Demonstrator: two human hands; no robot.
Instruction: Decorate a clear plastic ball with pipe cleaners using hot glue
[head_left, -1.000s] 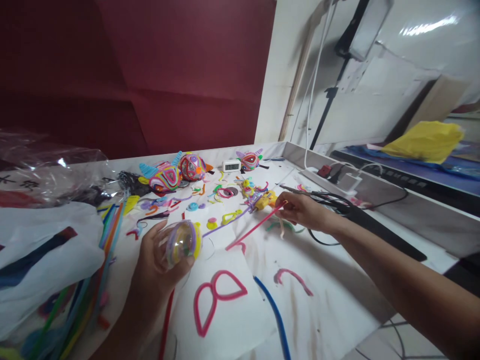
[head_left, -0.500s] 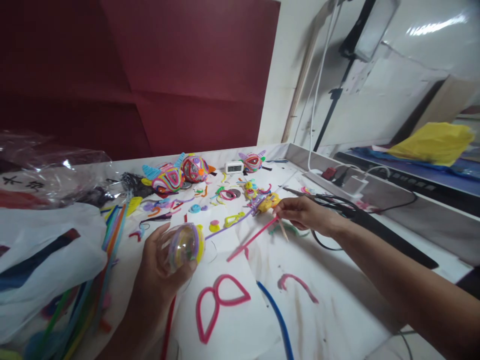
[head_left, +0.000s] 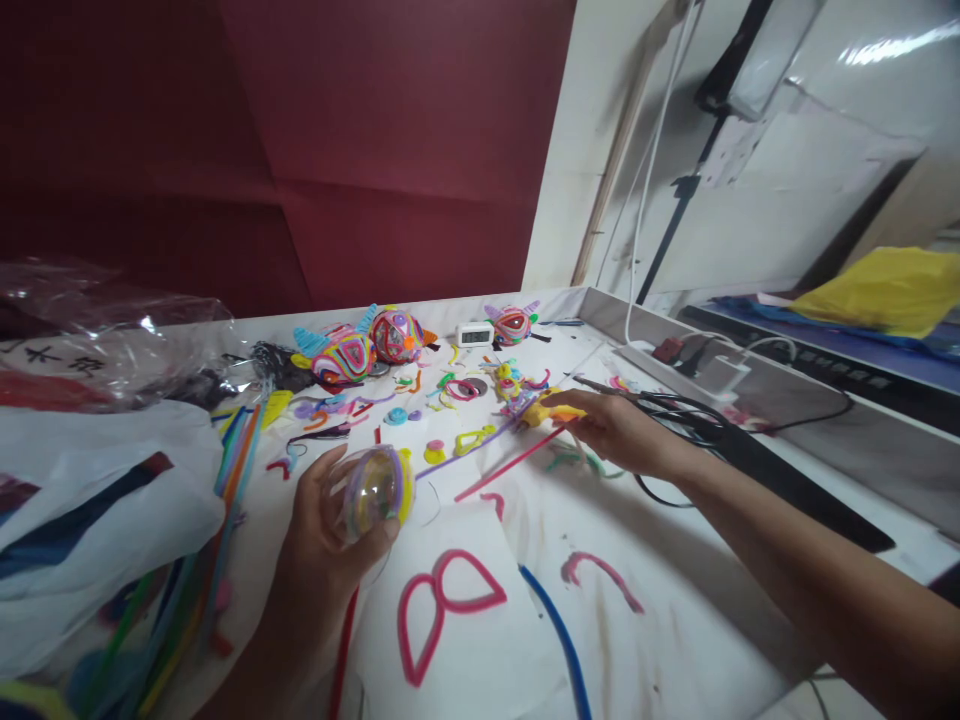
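My left hand (head_left: 330, 530) is wrapped round a clear plastic ball (head_left: 371, 490) ringed with purple and yellow fuzzy strips. Over the cluttered middle of the table, my right hand (head_left: 611, 425) has its fingers closed about a yellow-orange piece (head_left: 566, 412), whose kind I cannot make out. A pink pipe cleaner (head_left: 506, 467) lies just below these fingers, one end close to them. Nearer to me, a pink pipe cleaner shape with two loops (head_left: 450, 590) rests on white paper (head_left: 480, 670). A blue pipe cleaner (head_left: 556, 635) lies to its right.
Decorated balls (head_left: 345, 355) stand at the back beside a small white digital clock (head_left: 475, 335). Plastic bags (head_left: 105, 500) and pipe cleaner bundles (head_left: 238, 450) crowd the left. Black cables (head_left: 682, 415) and a power strip (head_left: 637, 352) lie right, along the raised table edge (head_left: 795, 400).
My right hand has let the pink pipe cleaner down onto the table and shifted to the yellow-orange piece. My left hand still holds the ball. The view has shifted slightly.
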